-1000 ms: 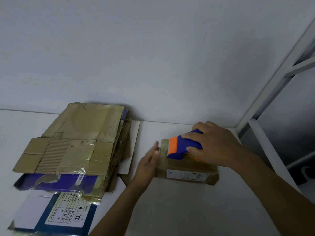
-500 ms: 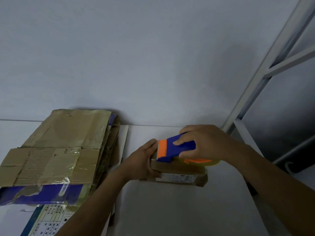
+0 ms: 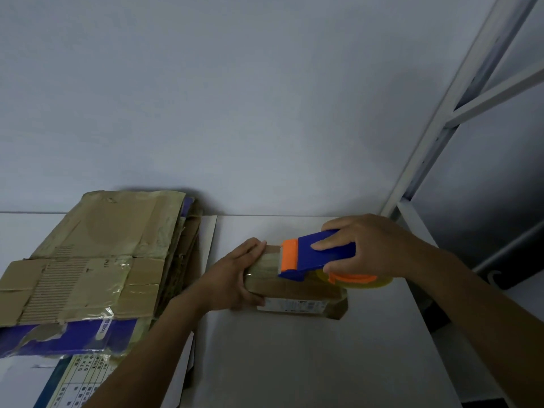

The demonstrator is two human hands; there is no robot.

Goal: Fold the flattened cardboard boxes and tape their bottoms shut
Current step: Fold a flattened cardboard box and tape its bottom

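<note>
Right hand (image 3: 371,248): fingers curl round the blue-and-orange tape dispenser (image 3: 318,257), gripping it firmly; left hand (image 3: 232,278): fingers wrap the 9 o'clock end of the small box (image 3: 297,293), thumb pressing the tape strip (image 3: 265,260) on top; the box lies on the white table (image 3: 294,363) at 6 o'clock of view, the flattened stack (image 3: 88,260) at 8 o'clock. Risks: a thumb lifted early lets the tape peel back; a skewed pull wrinkles it off the seam; the light box may slide toward 3 o'clock.
</note>
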